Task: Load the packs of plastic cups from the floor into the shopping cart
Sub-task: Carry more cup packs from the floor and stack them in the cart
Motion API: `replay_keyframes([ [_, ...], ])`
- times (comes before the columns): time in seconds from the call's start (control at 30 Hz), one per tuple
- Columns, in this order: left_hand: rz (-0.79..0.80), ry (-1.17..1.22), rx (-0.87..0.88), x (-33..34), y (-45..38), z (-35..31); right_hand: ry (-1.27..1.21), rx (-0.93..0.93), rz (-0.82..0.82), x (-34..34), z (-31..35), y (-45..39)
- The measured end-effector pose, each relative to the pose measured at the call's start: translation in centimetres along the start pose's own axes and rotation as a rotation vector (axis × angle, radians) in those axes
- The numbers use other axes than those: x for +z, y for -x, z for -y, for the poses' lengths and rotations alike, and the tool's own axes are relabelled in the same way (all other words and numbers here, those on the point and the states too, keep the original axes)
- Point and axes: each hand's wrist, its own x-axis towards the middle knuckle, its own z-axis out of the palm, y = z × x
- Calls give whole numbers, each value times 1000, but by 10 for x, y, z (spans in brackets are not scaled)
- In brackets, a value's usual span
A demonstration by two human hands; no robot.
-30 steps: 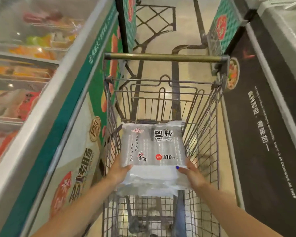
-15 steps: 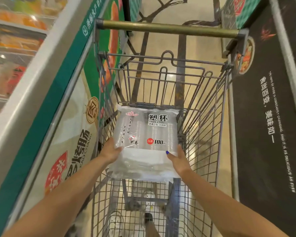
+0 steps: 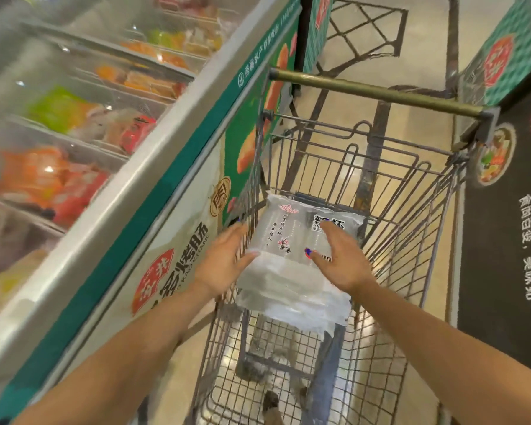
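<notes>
Releasing is under way: left hand and right hand now show straightened, spread fingers, gripping nothing. A second ago both clasped the pack of plastic cups by its sides. It now sits inside the shopping cart, toward the left wall. One pack judged loaded.
</notes>
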Motion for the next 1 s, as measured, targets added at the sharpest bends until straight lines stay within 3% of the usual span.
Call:
replay_keyframes([
  [0.2,-209,-83,-172,-70,94,38,110,-337,31,14,105,5],
  [0.4,-423,-191,-410,-121,279,97,136,-655,115,67,237,64],
  [0.67,-631,-246,-826,-107,622,137,78,-1068,297,170,421,273],
  [0.83,-692,-319,-1173,-60,827,100,131,-1419,449,233,513,434],
  [1.0,-670,-302,-1426,-10,960,64,166,-1711,591,268,557,562],
])
